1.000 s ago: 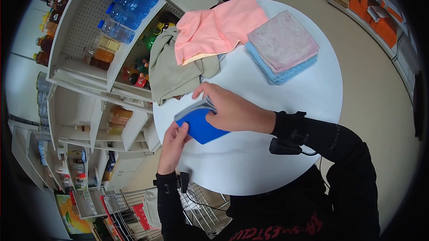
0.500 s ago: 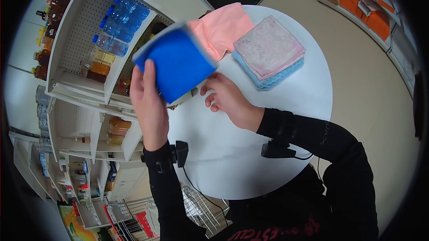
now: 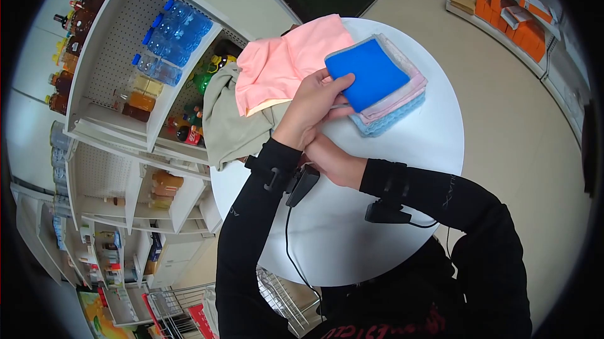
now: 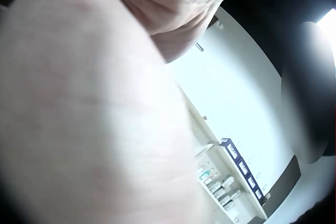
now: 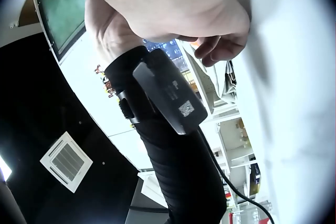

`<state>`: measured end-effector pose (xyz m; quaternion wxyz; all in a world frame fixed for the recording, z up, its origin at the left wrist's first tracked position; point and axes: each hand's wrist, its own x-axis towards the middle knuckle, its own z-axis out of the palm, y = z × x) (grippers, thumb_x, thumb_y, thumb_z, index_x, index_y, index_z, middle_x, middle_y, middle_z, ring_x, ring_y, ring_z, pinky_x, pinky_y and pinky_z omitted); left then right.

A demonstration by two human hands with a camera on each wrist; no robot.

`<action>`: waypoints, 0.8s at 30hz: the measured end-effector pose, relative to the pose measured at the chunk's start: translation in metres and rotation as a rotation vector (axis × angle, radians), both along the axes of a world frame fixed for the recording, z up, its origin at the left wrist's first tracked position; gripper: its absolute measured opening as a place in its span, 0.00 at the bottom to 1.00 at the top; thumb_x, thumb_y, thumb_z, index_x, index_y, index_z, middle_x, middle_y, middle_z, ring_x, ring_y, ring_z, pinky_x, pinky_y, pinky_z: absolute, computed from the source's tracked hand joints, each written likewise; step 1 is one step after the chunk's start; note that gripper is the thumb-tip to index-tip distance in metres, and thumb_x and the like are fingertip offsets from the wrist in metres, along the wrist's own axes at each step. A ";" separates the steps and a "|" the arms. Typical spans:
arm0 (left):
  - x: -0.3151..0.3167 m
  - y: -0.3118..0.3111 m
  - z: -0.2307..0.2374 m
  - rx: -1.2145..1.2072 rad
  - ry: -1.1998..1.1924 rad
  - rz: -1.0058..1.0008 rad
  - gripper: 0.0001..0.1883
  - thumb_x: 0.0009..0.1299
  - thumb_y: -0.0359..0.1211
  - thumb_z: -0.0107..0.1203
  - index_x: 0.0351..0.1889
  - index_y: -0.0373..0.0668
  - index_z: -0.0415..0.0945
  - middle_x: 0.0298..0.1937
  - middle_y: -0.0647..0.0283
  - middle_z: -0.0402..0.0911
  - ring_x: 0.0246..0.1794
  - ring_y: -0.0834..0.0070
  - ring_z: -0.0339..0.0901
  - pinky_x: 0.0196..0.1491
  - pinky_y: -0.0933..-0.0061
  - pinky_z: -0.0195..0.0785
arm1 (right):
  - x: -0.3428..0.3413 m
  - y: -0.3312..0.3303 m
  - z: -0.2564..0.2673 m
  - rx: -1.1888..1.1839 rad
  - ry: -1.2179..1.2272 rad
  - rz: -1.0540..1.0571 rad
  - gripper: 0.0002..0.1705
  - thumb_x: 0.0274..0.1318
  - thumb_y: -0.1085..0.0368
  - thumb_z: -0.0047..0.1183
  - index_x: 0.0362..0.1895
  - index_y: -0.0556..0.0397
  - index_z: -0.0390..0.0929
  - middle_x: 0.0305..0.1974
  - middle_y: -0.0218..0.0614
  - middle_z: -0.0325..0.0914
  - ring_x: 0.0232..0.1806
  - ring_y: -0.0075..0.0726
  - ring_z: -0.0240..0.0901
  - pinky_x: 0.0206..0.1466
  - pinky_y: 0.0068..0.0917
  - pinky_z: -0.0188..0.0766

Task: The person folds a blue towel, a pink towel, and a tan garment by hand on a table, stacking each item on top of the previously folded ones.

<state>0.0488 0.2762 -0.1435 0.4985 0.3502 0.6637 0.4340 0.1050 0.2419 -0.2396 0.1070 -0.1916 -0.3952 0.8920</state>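
Observation:
In the head view, my left hand [image 3: 313, 103] pinches the near left corner of a folded blue cloth [image 3: 371, 76], thumb on top. The blue cloth lies over a stack of a folded pink cloth [image 3: 414, 89] and a light blue cloth [image 3: 393, 120] on the table. My right hand [image 3: 333, 160] is beneath and beside the left wrist, largely covered by it. In the right wrist view, the right hand's fingers [image 5: 220, 48] are bent loosely near the table with nothing seen in them.
Left of the stack, a pink cloth [image 3: 270, 65] lies crumpled over a grey-green cloth [image 3: 236, 131] on the round white table [image 3: 358, 238]. Shelves of bottles [image 3: 170, 40] stand beyond the table's left edge. A wire cart [image 3: 179, 307] is at the lower left.
The blue cloth has moved from between both hands, up and then right, onto the stack. My right hand has let go of it, and my left arm now crosses over the right hand.

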 end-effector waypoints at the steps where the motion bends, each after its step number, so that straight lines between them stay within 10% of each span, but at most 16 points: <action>1: -0.001 -0.001 0.000 0.027 -0.107 0.002 0.29 0.76 0.41 0.67 0.66 0.30 0.71 0.55 0.56 0.83 0.48 0.74 0.87 0.48 0.74 0.87 | 0.002 -0.001 0.003 -0.010 -0.013 0.011 0.15 0.73 0.61 0.40 0.55 0.48 0.75 0.47 0.32 0.78 0.37 0.31 0.74 0.39 0.30 0.69; 7: 0.011 0.004 0.009 0.102 -0.242 -0.039 0.30 0.78 0.39 0.65 0.69 0.28 0.68 0.58 0.54 0.83 0.51 0.73 0.88 0.46 0.76 0.87 | -0.002 -0.003 -0.006 0.012 -0.040 -0.048 0.16 0.76 0.57 0.39 0.55 0.48 0.75 0.48 0.31 0.79 0.39 0.32 0.74 0.40 0.30 0.70; 11: 0.012 0.000 0.003 0.030 0.144 -0.150 0.37 0.79 0.38 0.62 0.75 0.21 0.58 0.66 0.41 0.79 0.61 0.57 0.84 0.56 0.64 0.85 | 0.001 0.002 -0.007 -0.032 -0.031 -0.008 0.16 0.76 0.56 0.40 0.56 0.47 0.76 0.49 0.31 0.79 0.39 0.33 0.75 0.42 0.31 0.72; 15: 0.015 -0.010 -0.006 0.545 1.005 -0.107 0.36 0.81 0.42 0.60 0.79 0.28 0.61 0.71 0.43 0.76 0.76 0.56 0.71 0.72 0.56 0.71 | 0.012 -0.001 0.002 -0.004 -0.029 -0.048 0.17 0.75 0.55 0.42 0.58 0.46 0.75 0.49 0.30 0.78 0.38 0.32 0.74 0.42 0.32 0.73; 18: 0.024 -0.025 -0.006 0.576 1.296 -0.720 0.32 0.82 0.45 0.58 0.78 0.39 0.67 0.78 0.48 0.71 0.83 0.54 0.60 0.80 0.53 0.57 | 0.012 -0.001 -0.001 -0.013 -0.003 -0.050 0.17 0.75 0.55 0.42 0.59 0.46 0.75 0.49 0.31 0.78 0.38 0.31 0.74 0.42 0.32 0.72; 24: -0.005 -0.029 0.012 0.456 0.782 -0.618 0.24 0.83 0.43 0.55 0.73 0.45 0.76 0.75 0.53 0.75 0.78 0.59 0.68 0.77 0.59 0.62 | 0.014 0.002 -0.004 -0.040 0.079 -0.052 0.19 0.74 0.56 0.41 0.61 0.47 0.74 0.48 0.32 0.76 0.38 0.30 0.74 0.41 0.32 0.72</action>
